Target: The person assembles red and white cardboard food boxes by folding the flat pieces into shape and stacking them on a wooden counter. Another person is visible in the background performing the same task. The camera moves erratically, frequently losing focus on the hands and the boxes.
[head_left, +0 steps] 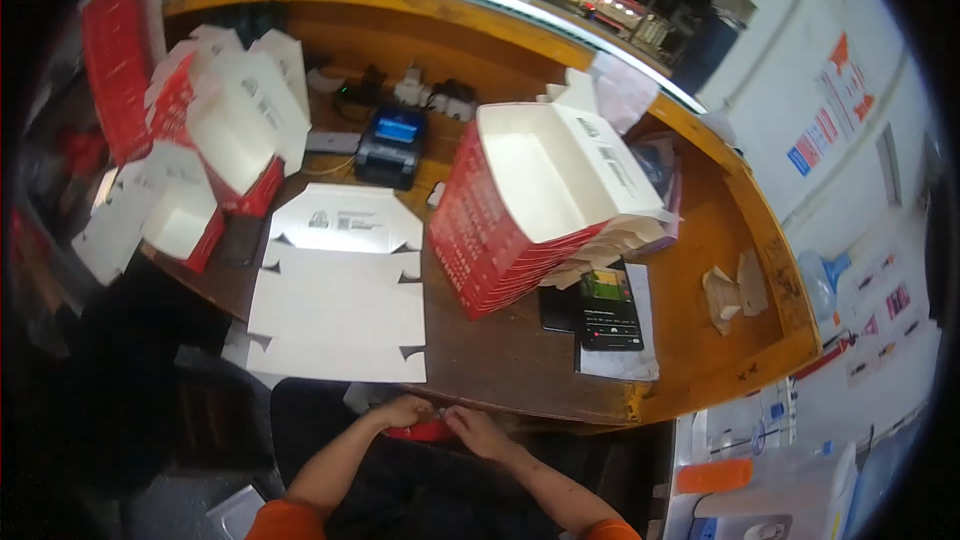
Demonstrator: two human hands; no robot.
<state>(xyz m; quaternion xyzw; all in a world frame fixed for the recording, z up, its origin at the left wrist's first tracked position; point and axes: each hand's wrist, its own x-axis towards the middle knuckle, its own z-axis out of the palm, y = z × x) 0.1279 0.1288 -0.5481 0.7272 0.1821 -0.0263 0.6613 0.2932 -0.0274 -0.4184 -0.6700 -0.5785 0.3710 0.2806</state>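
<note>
**Red thing held low at the desk edge**

Red and small, the red thing (pixel 420 431) sits at 6 o'clock, just under the wooden desk (pixel 520 360); the left hand (pixel 400 410) and the right hand (pixel 478 428) both pinch it, fingers closed on it; a flat white box sheet (pixel 340 305) lies just above at 11 o'clock; a stack of red-and-white boxes (pixel 530 205) leans at 1 o'clock; a black phone (pixel 608 312) rests beside the stack.

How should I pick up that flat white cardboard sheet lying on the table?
Take the flat box sheet by its near long edge, coming from the person's side. That edge seems to hang over the table rim, so fingers could probably slip under it. Use both hands, spread apart, since the thin, wide sheet would likely flop. The left hand and right hand are just below it.
</note>
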